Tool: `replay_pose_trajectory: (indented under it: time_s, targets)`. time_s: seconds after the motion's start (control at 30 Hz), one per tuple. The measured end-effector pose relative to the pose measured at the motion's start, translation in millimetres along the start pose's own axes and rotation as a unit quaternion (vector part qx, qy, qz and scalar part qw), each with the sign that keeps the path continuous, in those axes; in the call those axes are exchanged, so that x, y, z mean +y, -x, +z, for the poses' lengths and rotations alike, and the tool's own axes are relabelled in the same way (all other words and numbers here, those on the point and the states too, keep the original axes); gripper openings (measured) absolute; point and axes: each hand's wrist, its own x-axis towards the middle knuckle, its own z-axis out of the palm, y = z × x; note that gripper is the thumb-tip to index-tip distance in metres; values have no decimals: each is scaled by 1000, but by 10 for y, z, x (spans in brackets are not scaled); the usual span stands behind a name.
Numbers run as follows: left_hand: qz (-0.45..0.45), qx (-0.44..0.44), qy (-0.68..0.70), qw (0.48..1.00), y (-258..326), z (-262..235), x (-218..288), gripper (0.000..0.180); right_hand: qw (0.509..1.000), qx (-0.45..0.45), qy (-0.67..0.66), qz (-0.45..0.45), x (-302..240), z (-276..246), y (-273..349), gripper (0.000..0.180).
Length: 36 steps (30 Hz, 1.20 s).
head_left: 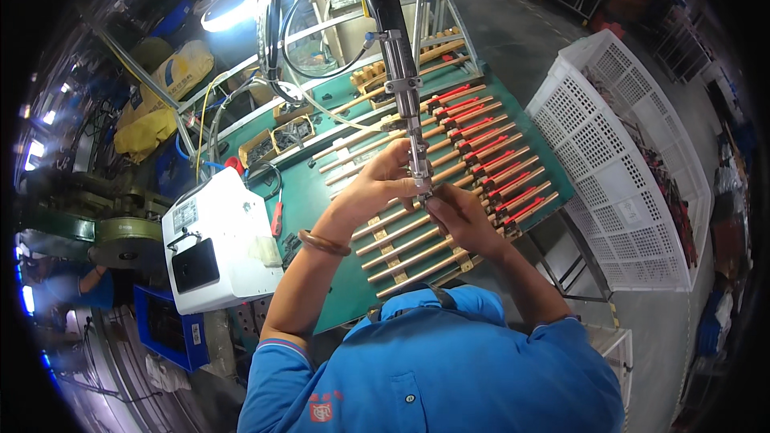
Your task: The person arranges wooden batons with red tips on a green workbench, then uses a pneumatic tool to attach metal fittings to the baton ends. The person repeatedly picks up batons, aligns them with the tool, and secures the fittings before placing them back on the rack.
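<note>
A long metal-nosed power screwdriver (399,64) hangs down over the middle of the green bench. My left hand (377,188) is closed around its lower end, thumb across the tip, with a brown bangle on the wrist. Just below the tip, my right hand (464,223) pinches something small that the fingers mostly hide. Beneath and beside both hands lies a row of copper-coloured rods (417,250) on slotted wooden strips. Toward their right ends, the rods carry red and black fittings (489,163).
A white machine (215,244) stands left on the green bench (321,313), with a red-handled screwdriver (277,219) beside it. Small boxes of dark parts (293,133) sit farther back. Large white perforated crates (593,124) stand right of the bench. Hoses and cables (277,32) hang from the frame.
</note>
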Motion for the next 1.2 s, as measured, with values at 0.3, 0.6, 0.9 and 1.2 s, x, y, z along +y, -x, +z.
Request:
replay_pose_trajectory:
  time_s: [0.3, 0.6, 0.9, 1.2]
  targets:
    - [-7, 131, 43, 990, 9, -167, -542, 45, 979, 32, 176, -96, 406, -143, -392, 14]
    - [29, 214, 149, 965, -91, 81, -1166, 33, 955, -72, 255, -132, 447, -625, -516, 18]
    - [-1, 349, 64, 935, 0, 199, -1526, 22, 938, -172, 260, -149, 407, -859, -664, 12]
    - [69, 482, -20, 873, -41, 210, -1678, 14, 961, -40, 188, -198, -137, -911, -809, 23]
